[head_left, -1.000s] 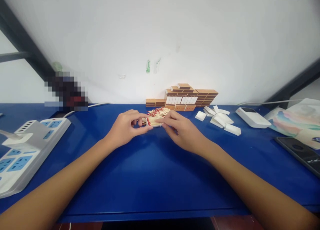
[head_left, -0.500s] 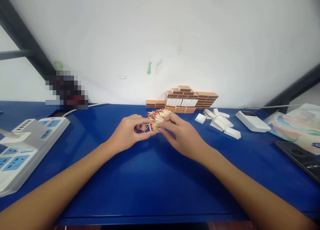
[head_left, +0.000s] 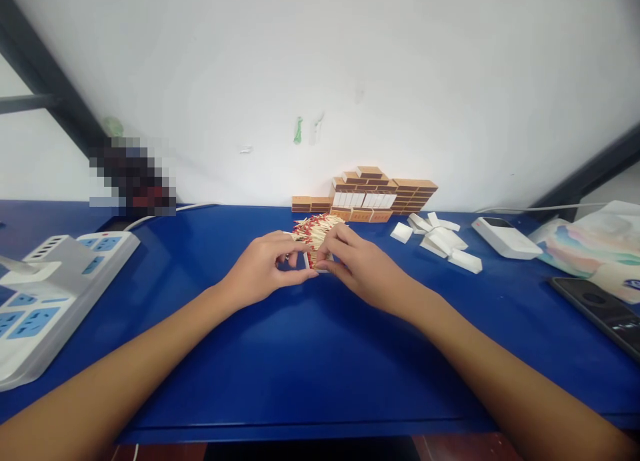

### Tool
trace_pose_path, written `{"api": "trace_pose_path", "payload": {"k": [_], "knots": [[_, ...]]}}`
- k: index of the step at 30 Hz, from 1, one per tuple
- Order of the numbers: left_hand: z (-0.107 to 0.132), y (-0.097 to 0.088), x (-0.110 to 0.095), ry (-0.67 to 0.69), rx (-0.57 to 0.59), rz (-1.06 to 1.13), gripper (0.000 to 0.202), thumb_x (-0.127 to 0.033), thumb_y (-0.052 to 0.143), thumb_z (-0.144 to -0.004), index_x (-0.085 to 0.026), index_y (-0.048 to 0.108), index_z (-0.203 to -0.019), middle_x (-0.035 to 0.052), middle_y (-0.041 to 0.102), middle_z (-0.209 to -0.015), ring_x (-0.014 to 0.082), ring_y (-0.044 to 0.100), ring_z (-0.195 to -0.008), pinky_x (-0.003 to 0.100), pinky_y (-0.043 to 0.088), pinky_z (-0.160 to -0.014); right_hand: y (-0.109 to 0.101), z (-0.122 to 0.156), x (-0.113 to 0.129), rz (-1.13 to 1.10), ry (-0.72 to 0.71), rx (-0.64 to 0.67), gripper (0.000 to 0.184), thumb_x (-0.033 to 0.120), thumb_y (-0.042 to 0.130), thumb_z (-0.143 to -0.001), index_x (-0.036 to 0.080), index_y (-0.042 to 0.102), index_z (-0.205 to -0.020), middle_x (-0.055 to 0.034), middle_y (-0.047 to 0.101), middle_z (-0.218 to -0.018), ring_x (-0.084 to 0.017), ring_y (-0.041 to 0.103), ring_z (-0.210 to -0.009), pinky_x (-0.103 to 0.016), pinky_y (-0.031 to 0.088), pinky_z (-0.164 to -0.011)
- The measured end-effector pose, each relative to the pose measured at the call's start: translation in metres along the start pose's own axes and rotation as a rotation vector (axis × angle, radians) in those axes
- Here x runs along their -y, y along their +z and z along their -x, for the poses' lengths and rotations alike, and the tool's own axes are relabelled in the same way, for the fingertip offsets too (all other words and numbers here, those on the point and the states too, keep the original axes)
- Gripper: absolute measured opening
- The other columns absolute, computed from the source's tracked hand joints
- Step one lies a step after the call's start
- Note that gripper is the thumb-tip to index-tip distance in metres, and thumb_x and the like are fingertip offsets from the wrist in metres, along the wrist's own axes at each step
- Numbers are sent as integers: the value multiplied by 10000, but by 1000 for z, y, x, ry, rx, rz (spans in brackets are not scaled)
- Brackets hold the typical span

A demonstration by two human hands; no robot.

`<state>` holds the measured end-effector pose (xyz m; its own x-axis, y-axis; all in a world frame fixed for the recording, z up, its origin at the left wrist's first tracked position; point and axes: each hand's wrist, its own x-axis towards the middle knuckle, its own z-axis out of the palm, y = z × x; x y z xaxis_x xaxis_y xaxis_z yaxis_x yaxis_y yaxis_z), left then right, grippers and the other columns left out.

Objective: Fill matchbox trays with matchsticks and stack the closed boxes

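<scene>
A small white matchbox tray [head_left: 307, 262] with red-headed matches in it sits between my two hands at the middle of the desk. My left hand [head_left: 260, 264] grips the tray's left end, thumb in front and fingers behind. Bent over the tray's right part, my right hand [head_left: 367, 264] has its thumb and fingertips closed on matches there; how many is hidden. Just behind both hands lies a loose heap of matches [head_left: 315, 226], partly covered by the right fingers.
Stacked matchboxes [head_left: 370, 197] stand against the wall. Several white trays [head_left: 443, 241] lie right of centre. Farther right are a white device [head_left: 507, 237], a phone [head_left: 595, 311] and a plastic packet [head_left: 575, 244]. A power strip [head_left: 107, 257] occupies the left of the blue desk [head_left: 310, 367].
The tray has come slightly nearer and to the right with my left hand. My right fingers have bent down closer over its matches. The view has shifted slightly.
</scene>
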<state>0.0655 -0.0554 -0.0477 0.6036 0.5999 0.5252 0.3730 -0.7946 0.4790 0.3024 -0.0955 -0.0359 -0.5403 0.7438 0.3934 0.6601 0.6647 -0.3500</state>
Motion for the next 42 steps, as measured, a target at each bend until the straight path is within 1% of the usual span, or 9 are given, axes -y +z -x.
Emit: {"api": "trace_pose_path", "payload": {"k": [3, 8, 13, 18, 23, 29, 35, 39, 42], "knots": [[0, -1, 0, -2, -11, -2, 256, -396, 818, -880, -223, 778, -1064, -26, 633, -736, 133, 522, -698, 269, 434, -666, -3, -1, 2, 47, 19, 8, 55, 198, 528, -1053, 206, 561, -1010, -76, 560, -1080, -176, 596, -819, -315, 509, -718], [0, -3, 2, -5, -33, -2, 298, -411, 818, -880, -216, 771, -1101, -20, 636, -743, 137, 521, -697, 270, 440, -668, -6, -1, 4, 86, 0, -37, 41, 211, 528, -1053, 214, 545, -1016, -84, 578, -1075, -193, 605, -829, -332, 518, -722], [0, -1, 3, -27, -34, 0, 287, -399, 828, -870, -216, 787, -1087, -15, 626, -739, 137, 522, -694, 269, 436, -656, -6, 0, 4, 106, -38, -19, 117, 219, 480, -1070, 204, 574, -1000, -92, 581, -1042, -193, 585, -814, -340, 509, -710], [0, -2, 3, -82, -86, 40, 310, -392, 834, -861, -208, 794, -1108, -13, 628, -746, 127, 519, -669, 262, 441, -629, -10, -2, 4, 35, -50, -107, 185, 235, 439, -1090, 203, 600, -1004, -92, 581, -1016, -202, 587, -842, -362, 517, -765], [-1, -3, 4, -146, -153, 58, 294, -391, 834, -862, -198, 805, -1082, -23, 597, -686, 124, 503, -644, 260, 431, -606, -9, -1, -1, 8, -79, -208, 197, 208, 465, -1076, 221, 651, -1138, -112, 610, -1106, -225, 634, -940, -386, 543, -807], [-2, -2, 3, -210, -193, 102, 331, -426, 829, -861, -197, 806, -1099, -17, 600, -709, 113, 489, -620, 261, 424, -591, -5, 0, -1, 19, -157, -196, 291, 184, 525, -1037, 270, 682, -1266, -113, 616, -1182, -234, 645, -1017, -401, 576, -814], [-1, 1, -1, -196, -140, 126, 292, -429, 803, -883, -227, 813, -1093, -24, 574, -683, 113, 476, -612, 254, 417, -581, -1, -1, -4, 40, -148, -177, 266, 207, 533, -1056, 295, 697, -1246, -99, 626, -1175, -232, 652, -1049, -396, 591, -818], [-2, -1, 2, -199, -160, 143, 304, -425, 818, -863, -212, 812, -1080, -20, 596, -696, 105, 479, -601, 251, 419, -570, 2, 0, -4, 59, -144, -189, 279, 214, 555, -1048, 295, 663, -1293, -110, 625, -1202, -260, 639, -1134, -457, 592, -912], [-5, -8, 7, -240, -226, 123, 323, -438, 827, -846, -201, 811, -1064, -17, 604, -693, 102, 476, -598, 255, 407, -566, 1, -1, -5, 62, -135, -245, 312, 246, 594, -1036, 265, 628, -1345, -140, 611, -1273, -288, 611, -1216, -500, 561, -994]]}}
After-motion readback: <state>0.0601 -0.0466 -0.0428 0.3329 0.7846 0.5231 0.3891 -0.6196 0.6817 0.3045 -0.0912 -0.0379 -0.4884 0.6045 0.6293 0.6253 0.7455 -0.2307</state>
